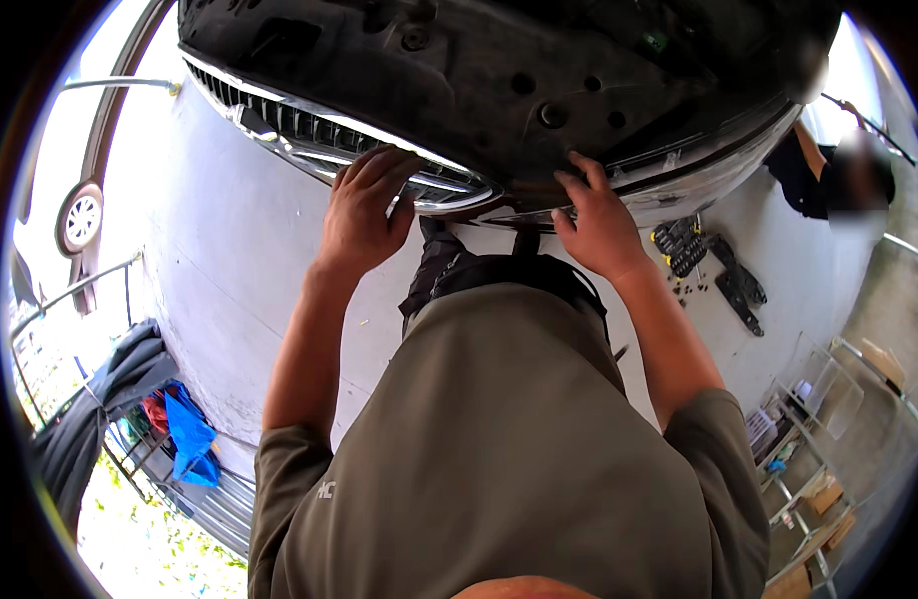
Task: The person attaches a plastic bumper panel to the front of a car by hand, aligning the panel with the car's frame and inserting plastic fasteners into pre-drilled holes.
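Note:
The front end of a car spans the top of the head view. Its chrome-edged grille (314,135) curves across the left half, below a dark panel (459,95) with round holes. My left hand (364,215) rests its fingers on the grille's upper chrome edge, thumb apart. Past the grille's right end, my right hand (601,225) has its fingers spread, the tips at the dark gap between the panel and the silver bumper (708,190). Neither hand appears to hold a loose item. Whether the right fingertips press on the panel, I cannot tell.
A tool case (680,247) lies on the floor (229,220) to the right, beside black plastic parts (740,290) and small loose pieces. Another person (813,180) is at the far right. Shelving (793,479) stands lower right; a blue tarp (191,439) hangs lower left.

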